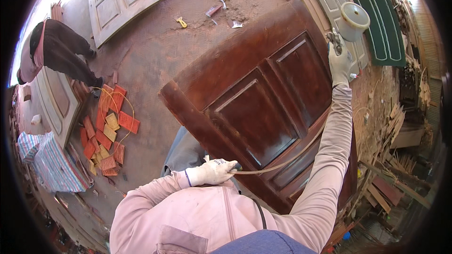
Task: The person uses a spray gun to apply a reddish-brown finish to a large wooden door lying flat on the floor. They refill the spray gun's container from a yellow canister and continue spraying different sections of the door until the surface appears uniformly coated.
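My right hand point(340, 61), in a white glove, grips a metal spray gun point(334, 41) past the far right side of a dark brown panelled door point(242, 82). A round, whitish paint cup point(354, 21) sits on the gun. Close to my body, my gloved left hand point(214, 171) is closed around a thin tan hose point(282, 165), which curves over the door toward my right arm. The door lies tilted in front of me, glossy, with raised panels. What supports it is hidden.
Another person point(61, 49) bends over at the left beside a pale door point(55, 96). Red and yellow wood blocks point(110, 117) lie on the floor near a striped sheet point(56, 164). A yellow-handled scraper point(181, 22) lies farther off. A green door point(376, 19) and scrap wood point(386, 193) line the right.
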A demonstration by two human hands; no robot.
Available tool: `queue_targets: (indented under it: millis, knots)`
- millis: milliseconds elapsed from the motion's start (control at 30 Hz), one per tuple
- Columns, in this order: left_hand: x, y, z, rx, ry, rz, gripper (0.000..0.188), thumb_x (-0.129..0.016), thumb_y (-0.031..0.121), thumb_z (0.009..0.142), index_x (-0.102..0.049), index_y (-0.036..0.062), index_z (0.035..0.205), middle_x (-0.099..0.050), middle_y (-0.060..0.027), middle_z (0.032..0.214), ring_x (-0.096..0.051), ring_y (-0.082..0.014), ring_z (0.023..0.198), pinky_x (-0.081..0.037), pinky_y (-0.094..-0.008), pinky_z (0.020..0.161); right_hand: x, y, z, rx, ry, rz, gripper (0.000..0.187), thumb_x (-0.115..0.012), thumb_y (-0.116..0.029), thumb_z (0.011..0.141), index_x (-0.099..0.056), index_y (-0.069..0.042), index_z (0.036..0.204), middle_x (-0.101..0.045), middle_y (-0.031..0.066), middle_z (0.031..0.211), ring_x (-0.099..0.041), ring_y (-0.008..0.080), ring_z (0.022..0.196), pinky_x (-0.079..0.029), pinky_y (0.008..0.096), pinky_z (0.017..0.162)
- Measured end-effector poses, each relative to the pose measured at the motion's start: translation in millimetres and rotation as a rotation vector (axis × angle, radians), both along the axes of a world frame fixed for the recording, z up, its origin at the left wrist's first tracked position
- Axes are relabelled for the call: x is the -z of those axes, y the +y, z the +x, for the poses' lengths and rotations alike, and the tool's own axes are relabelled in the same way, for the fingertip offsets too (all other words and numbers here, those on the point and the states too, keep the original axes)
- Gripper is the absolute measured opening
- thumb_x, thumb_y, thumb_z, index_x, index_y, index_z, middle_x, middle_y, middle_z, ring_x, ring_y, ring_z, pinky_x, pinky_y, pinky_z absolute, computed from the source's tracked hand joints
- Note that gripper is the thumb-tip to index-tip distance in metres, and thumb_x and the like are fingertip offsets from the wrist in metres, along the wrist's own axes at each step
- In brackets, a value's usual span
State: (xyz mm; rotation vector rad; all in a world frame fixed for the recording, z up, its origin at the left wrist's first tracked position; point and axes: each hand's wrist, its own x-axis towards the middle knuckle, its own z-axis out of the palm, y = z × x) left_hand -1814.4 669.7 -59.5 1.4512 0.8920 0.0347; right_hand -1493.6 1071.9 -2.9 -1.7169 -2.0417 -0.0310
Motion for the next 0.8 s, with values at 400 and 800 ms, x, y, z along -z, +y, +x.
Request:
queue_targets:
  millis: [400,800]
  knots:
    - [-11.9,-1.0,-15.8,0.092,-0.012,-0.061,0.038,-0.052,0.024,0.094,-0.055,0.0089,0.129,-0.069,-0.0166,0.098,-0.067,-0.0374,0.096,-0.051,-0.0452,0.086,-45.9,-172.4,-136.5,-0.418,0.728,-0.798,0.041,-0.061,0.008,0.091,-0.059,0.005,0.132,-0.066,0.0119,0.130,-0.062,0.0159,0.118,-0.048,0.0298,0.102]
    - [6.4,4.0,-20.6,0.065,-0.058,0.061,0.038,-0.054,0.021,0.093,-0.057,0.0063,0.128,-0.070,-0.0178,0.091,-0.068,-0.0355,0.090,-0.052,-0.0467,0.083,-22.2,-110.8,-151.6,-0.413,0.827,-0.899,0.039,-0.060,0.004,0.095,-0.059,0.002,0.134,-0.069,0.0078,0.123,-0.063,0.0121,0.112,-0.051,0.0237,0.089]
